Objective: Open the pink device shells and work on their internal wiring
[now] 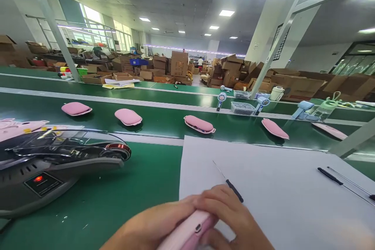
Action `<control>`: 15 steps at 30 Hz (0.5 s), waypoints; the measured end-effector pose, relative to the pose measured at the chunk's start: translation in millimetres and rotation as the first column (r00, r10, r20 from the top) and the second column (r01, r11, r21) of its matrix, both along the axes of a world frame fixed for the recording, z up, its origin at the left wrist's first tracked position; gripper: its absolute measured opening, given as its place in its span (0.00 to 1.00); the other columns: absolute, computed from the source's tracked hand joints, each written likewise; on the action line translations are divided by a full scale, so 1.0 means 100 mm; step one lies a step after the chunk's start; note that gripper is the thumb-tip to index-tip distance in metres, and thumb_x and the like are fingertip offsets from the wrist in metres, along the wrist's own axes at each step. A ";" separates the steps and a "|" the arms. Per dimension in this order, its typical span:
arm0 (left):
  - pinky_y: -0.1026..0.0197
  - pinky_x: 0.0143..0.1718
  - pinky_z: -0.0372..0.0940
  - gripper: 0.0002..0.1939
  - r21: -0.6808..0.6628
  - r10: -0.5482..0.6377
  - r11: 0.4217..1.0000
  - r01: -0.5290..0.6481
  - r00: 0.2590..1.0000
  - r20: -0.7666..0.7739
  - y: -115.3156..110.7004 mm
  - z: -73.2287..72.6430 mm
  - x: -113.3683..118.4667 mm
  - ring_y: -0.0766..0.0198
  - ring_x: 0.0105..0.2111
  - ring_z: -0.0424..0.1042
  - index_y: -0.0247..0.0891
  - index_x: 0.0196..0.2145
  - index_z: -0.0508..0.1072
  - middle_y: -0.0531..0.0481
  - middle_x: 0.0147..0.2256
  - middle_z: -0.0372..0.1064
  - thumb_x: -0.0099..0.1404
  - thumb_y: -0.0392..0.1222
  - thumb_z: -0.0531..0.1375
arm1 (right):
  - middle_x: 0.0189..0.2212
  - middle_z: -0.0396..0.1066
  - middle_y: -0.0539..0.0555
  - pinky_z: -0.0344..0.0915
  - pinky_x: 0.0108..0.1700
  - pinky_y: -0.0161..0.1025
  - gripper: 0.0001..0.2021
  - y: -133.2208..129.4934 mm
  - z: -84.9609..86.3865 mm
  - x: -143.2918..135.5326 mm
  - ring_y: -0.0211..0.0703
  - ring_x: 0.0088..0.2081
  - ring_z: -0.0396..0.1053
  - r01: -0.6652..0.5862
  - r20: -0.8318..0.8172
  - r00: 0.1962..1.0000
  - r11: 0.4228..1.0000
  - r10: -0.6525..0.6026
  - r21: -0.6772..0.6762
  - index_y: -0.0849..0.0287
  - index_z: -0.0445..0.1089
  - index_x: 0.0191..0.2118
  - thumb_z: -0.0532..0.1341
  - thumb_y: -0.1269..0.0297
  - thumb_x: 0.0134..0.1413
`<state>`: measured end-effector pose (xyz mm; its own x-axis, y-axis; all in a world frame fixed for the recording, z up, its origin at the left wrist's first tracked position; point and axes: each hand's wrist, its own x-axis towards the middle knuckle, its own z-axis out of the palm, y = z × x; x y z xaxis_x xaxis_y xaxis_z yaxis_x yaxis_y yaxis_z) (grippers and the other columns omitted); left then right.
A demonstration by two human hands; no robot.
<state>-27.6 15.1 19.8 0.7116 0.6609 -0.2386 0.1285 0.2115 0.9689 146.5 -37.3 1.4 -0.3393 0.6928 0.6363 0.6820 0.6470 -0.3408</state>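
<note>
Both of my hands meet at the bottom edge of the view around a pink oblong device with a small port on its side. My left hand holds it from the left and my right hand closes over it from the right. They rest at the near edge of a white sheet on the green table. A thin probe with a black handle lies just behind my right fingers; whether the fingers touch it is unclear.
A grey machine with a red light stands at left. Several pink devices, such as one, lie on the green conveyor belt beyond. Two more thin black tools lie at right. Small fans, parts trays and cardboard boxes stand farther back.
</note>
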 end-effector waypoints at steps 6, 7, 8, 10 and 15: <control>0.60 0.46 0.67 0.16 0.672 0.235 0.741 -0.001 0.937 -0.259 0.08 -0.30 -0.15 0.60 0.45 0.70 0.50 0.49 0.70 0.51 0.47 0.70 0.65 0.49 0.53 | 0.35 0.74 0.52 0.68 0.38 0.41 0.07 0.05 -0.32 0.13 0.44 0.36 0.70 0.316 0.021 0.946 0.938 -0.322 0.145 0.55 0.68 0.43 0.59 0.66 0.58; 0.61 0.43 0.67 0.14 0.806 0.335 0.588 -0.058 0.925 -0.177 0.05 -0.43 -0.11 0.61 0.44 0.70 0.48 0.48 0.70 0.50 0.44 0.71 0.67 0.46 0.51 | 0.36 0.74 0.52 0.67 0.39 0.42 0.07 0.06 -0.40 0.12 0.44 0.37 0.70 0.355 0.020 0.932 0.923 -0.362 0.148 0.54 0.68 0.43 0.59 0.66 0.59; 0.60 0.42 0.67 0.15 0.895 0.423 0.433 -0.107 0.901 -0.097 0.02 -0.55 -0.05 0.60 0.44 0.69 0.46 0.48 0.69 0.49 0.44 0.71 0.68 0.44 0.49 | 0.37 0.73 0.51 0.67 0.40 0.42 0.07 0.06 -0.46 0.10 0.44 0.38 0.70 0.393 0.011 0.918 0.910 -0.398 0.132 0.54 0.68 0.43 0.58 0.66 0.59; 0.56 0.43 0.64 0.14 0.979 0.559 0.165 -0.120 0.829 0.007 -0.05 -0.74 0.09 0.57 0.46 0.66 0.43 0.49 0.68 0.46 0.45 0.69 0.67 0.40 0.50 | 0.41 0.72 0.52 0.66 0.42 0.42 0.09 0.04 -0.56 0.07 0.44 0.43 0.69 0.453 -0.019 0.891 0.889 -0.453 0.073 0.55 0.67 0.46 0.57 0.65 0.60; 0.54 0.39 0.53 0.09 0.977 0.674 0.030 -0.209 0.727 0.135 -0.16 -0.78 0.37 0.58 0.37 0.61 0.41 0.40 0.67 0.50 0.36 0.67 0.65 0.34 0.49 | 0.36 0.70 0.52 0.61 0.40 0.43 0.07 0.02 -0.65 -0.03 0.46 0.39 0.65 0.496 -0.139 0.861 0.868 -0.489 0.020 0.54 0.66 0.43 0.56 0.68 0.59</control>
